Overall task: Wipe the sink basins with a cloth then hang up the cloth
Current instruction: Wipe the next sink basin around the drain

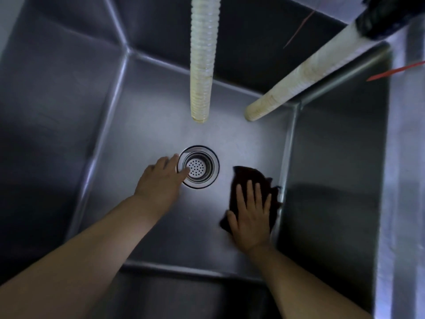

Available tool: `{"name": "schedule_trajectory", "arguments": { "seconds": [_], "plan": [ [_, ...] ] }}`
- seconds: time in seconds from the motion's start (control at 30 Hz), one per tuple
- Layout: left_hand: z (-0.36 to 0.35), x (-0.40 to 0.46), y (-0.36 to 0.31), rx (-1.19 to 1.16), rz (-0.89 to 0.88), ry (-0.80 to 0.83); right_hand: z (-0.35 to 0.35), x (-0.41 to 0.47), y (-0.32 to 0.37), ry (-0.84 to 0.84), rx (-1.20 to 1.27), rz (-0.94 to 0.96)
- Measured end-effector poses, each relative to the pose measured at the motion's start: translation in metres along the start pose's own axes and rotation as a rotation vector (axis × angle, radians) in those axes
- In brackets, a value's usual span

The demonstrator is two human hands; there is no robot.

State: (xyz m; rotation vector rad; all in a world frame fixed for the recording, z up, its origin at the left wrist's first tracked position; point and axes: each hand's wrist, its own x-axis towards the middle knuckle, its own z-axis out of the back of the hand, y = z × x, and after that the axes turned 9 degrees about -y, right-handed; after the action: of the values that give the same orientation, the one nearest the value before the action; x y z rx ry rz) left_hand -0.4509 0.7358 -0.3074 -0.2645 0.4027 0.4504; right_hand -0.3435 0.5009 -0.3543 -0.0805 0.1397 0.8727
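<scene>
Two bare forearms are reaching down from the near edge into a deep stainless-steel sink basin. The right hand is lying flat with its fingers straight and slightly spread, pressing a dark cloth against the basin floor; nothing is curled round the fabric, which is spreading out beyond the fingertips and showing past the thumb side. The cloth is sitting close to the basin's right wall. To the left of that pressing palm, the left hand is resting with relaxed fingers, its fingertips touching the rim of the round drain strainer and holding nothing. Beyond both hands, two pale ribbed hoses are hanging into the basin: one hose straight down at the middle, the other hose slanting in from the upper right.
</scene>
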Motion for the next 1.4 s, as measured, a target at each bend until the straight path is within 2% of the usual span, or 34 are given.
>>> {"name": "schedule_trajectory", "arguments": {
  "seconds": [0.1, 0.17, 0.3, 0.37, 0.47, 0.57, 0.7, 0.8, 0.9, 1.07, 1.2, 1.3, 1.4],
  "plan": [
    [0.018, -0.021, 0.008, 0.028, -0.073, -0.028, 0.005, 0.032, -0.007, -0.016, 0.004, -0.287],
    [0.032, -0.033, 0.016, 0.016, -0.073, -0.004, 0.007, 0.066, -0.014, -0.070, 0.041, -0.394],
    [0.058, -0.056, 0.039, -0.028, -0.052, 0.033, 0.017, 0.143, -0.040, -0.128, 0.064, -0.399],
    [0.066, -0.065, 0.053, -0.011, -0.060, -0.041, 0.020, 0.182, -0.052, -0.163, 0.046, -0.376],
    [0.062, -0.076, 0.075, 0.030, 0.030, -0.205, 0.022, 0.224, -0.059, -0.177, 0.050, -0.421],
    [0.058, -0.081, 0.086, 0.005, 0.098, -0.204, 0.024, 0.231, -0.050, -0.185, 0.034, -0.488],
    [0.061, -0.086, 0.093, -0.132, 0.186, -0.242, 0.027, 0.239, -0.002, -0.093, 0.023, -0.473],
    [0.069, -0.084, 0.100, -0.126, 0.224, -0.358, 0.026, 0.254, 0.070, -0.128, 0.008, -0.384],
    [0.076, -0.083, 0.103, -0.142, 0.271, -0.392, 0.032, 0.268, 0.139, -0.172, 0.026, -0.241],
    [0.079, -0.082, 0.104, -0.219, 0.354, -0.390, 0.030, 0.297, 0.212, -0.181, 0.019, 0.137],
    [0.079, -0.082, 0.107, -0.237, 0.375, -0.426, 0.031, 0.321, 0.232, -0.165, 0.042, 0.346],
    [0.079, -0.080, 0.109, -0.258, 0.379, -0.407, 0.033, 0.323, 0.230, -0.145, 0.047, 0.385],
    [0.082, -0.083, 0.109, -0.231, 0.346, -0.473, 0.036, 0.306, 0.228, -0.141, 0.039, 0.458]
  ]
}}
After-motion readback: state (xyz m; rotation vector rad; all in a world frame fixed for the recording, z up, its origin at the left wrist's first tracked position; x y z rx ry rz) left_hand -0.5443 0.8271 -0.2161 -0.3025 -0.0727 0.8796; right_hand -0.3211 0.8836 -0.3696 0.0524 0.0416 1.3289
